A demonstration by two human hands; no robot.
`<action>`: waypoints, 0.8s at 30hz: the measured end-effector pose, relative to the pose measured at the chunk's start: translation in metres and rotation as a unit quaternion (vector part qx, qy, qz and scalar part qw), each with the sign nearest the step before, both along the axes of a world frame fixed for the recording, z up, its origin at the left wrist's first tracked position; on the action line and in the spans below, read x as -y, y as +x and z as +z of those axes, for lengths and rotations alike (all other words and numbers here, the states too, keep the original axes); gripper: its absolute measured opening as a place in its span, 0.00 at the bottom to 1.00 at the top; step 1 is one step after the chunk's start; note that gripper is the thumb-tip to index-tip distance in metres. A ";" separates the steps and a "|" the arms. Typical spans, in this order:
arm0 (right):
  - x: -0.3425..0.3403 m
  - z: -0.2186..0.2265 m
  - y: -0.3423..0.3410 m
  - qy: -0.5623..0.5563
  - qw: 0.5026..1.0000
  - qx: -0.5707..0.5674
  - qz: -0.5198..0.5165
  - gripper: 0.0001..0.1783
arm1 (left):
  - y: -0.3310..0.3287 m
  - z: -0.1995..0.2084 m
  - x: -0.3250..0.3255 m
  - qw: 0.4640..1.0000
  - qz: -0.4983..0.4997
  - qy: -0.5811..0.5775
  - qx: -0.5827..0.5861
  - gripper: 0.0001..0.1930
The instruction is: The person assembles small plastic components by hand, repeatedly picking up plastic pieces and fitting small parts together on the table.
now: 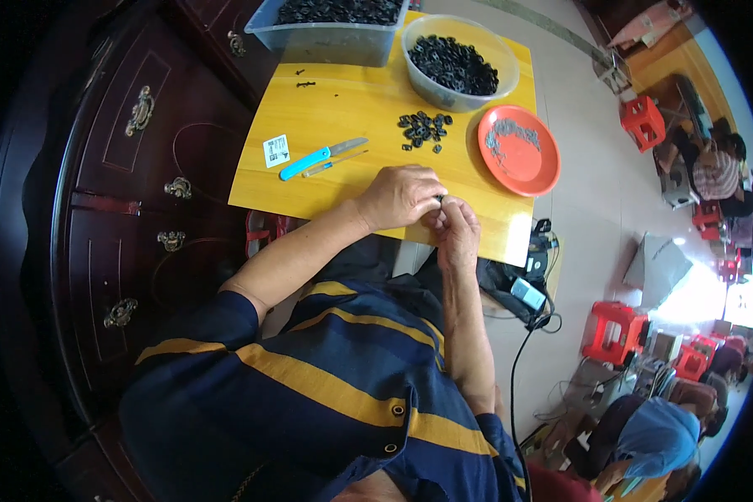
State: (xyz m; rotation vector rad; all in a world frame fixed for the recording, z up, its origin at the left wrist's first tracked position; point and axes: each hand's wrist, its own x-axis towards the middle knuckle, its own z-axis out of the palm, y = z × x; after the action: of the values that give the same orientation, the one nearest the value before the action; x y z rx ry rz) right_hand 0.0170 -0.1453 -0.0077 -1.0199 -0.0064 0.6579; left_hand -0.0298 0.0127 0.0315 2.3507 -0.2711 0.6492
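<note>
My left hand [400,197] and my right hand [458,233] meet over the near edge of the yellow table. Their fingertips pinch a small black plastic part [440,198], mostly hidden by the fingers. Just beyond them lies a loose pile of small black parts [424,127]. To the right of the pile sits a red plate [530,171] with small greyish pieces [513,134] on it. A knife with a light blue handle [305,163] rests left of my left hand, alongside a thin pointed tool [318,170].
Farther back stand a round clear tub [443,102] and a rectangular bin [326,48], both holding black parts. A white label card [276,151] lies at the left. Dark wooden drawers [134,184] flank the table. Red stools [615,332] and seated people are at the right.
</note>
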 end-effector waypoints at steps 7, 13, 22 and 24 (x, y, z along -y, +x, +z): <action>-0.002 -0.001 0.001 -0.007 1.000 0.008 -0.023 0.06 | 0.001 -0.007 0.001 1.000 0.005 0.007 -0.009 0.09; 0.001 -0.010 0.005 0.004 1.000 0.015 -0.021 0.07 | 0.002 -0.015 0.001 1.000 0.003 -0.016 -0.025 0.11; -0.004 -0.002 0.000 -0.113 0.987 0.113 0.030 0.09 | -0.002 -0.006 -0.014 0.988 -0.030 -0.099 -0.118 0.09; -0.007 0.002 -0.003 -0.125 0.982 0.133 0.047 0.09 | -0.002 -0.001 -0.028 0.979 -0.052 -0.109 -0.163 0.07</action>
State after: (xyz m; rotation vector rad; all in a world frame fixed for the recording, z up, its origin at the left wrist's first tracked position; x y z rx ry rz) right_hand 0.0145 -0.1381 -0.0053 -1.3509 -0.2108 0.6141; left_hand -0.0320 0.0409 0.0309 2.1711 -0.1633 0.2246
